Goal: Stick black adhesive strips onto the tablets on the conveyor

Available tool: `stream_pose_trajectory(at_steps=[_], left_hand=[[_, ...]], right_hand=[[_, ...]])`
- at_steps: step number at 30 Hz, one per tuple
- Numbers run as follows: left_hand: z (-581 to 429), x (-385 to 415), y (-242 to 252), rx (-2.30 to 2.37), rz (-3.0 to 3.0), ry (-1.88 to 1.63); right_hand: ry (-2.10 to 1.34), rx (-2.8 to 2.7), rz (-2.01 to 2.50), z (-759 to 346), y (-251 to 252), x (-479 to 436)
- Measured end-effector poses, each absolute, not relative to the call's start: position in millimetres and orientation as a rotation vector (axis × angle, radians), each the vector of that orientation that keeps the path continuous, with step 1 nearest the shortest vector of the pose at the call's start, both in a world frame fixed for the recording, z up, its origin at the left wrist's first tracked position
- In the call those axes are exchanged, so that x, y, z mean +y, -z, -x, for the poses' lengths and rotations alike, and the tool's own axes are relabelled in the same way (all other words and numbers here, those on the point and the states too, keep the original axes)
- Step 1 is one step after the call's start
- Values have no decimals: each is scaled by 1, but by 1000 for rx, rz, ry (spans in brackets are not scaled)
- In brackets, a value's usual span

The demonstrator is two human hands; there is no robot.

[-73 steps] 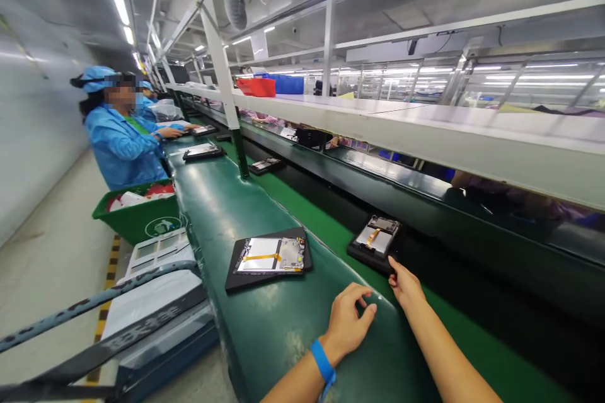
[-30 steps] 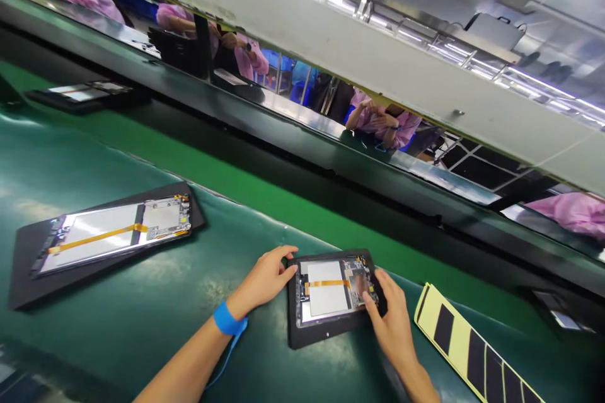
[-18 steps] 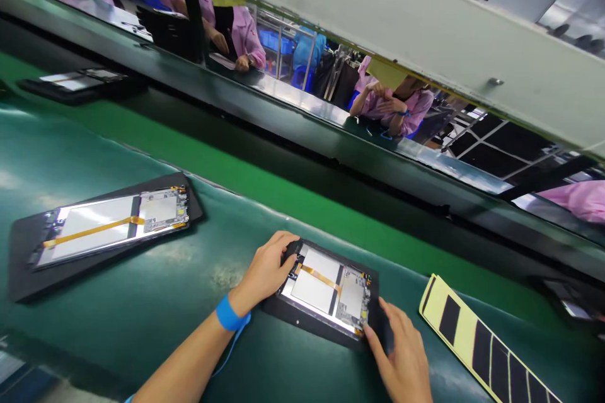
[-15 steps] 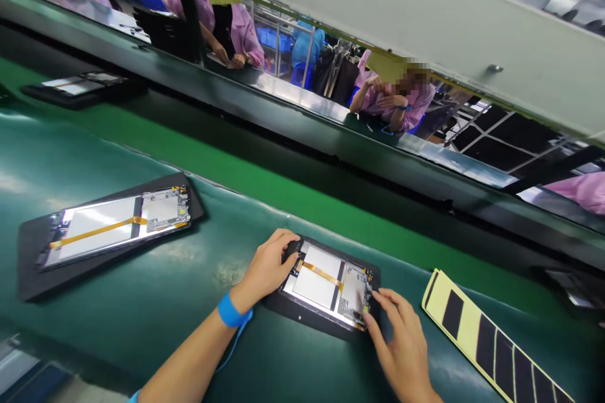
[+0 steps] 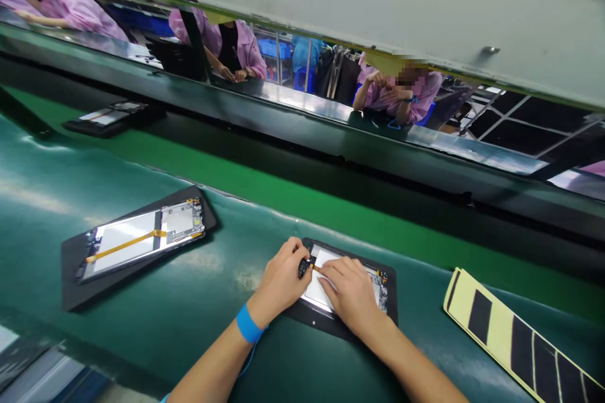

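An opened tablet lies on a black foam pad in front of me, its white battery and circuit board bare. My left hand, with a blue wrist strap, is closed on the tablet's left end. Over the battery, my right hand has thumb and fingertips together at the left end of an orange ribbon cable. The right hand covers most of that cable and part of the board.
Another opened tablet rests askew on a black pad at left. Yellow sheets with black strips lie at right. Beyond the bench edge runs a green belt, bearing a further tablet. Co-workers in pink sit across the line.
My right hand has moved left from the tablet's right end to the ribbon cable. My left hand stays at the left end. The view has shifted slightly.
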State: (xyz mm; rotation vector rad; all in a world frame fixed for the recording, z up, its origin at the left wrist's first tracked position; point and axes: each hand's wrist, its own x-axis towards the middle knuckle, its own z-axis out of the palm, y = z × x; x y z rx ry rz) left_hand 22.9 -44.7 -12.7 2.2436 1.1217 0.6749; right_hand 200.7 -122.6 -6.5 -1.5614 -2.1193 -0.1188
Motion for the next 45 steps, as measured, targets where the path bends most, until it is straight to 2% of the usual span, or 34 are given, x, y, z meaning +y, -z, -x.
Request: stream_pose_trajectory(at_steps=[10, 19, 27, 36, 45], left_hand=[[-15, -33, 13, 1077, -2187, -672], [12, -28, -3, 821, -2296, -497], [18, -38, -4, 760, -2518, -242], [17, -44, -8, 751, -2687, -229], [13, -48, -21, 753, -2769, -93]], right_hand=[[182, -2141, 1536, -199, 12, -123], [288, -2250, 1454, -199, 13, -120], [271, -2352, 1465, -198, 8, -123], [290, -2296, 1463, -198, 10, -125], [154, -2161, 1469, -197, 6, -122]])
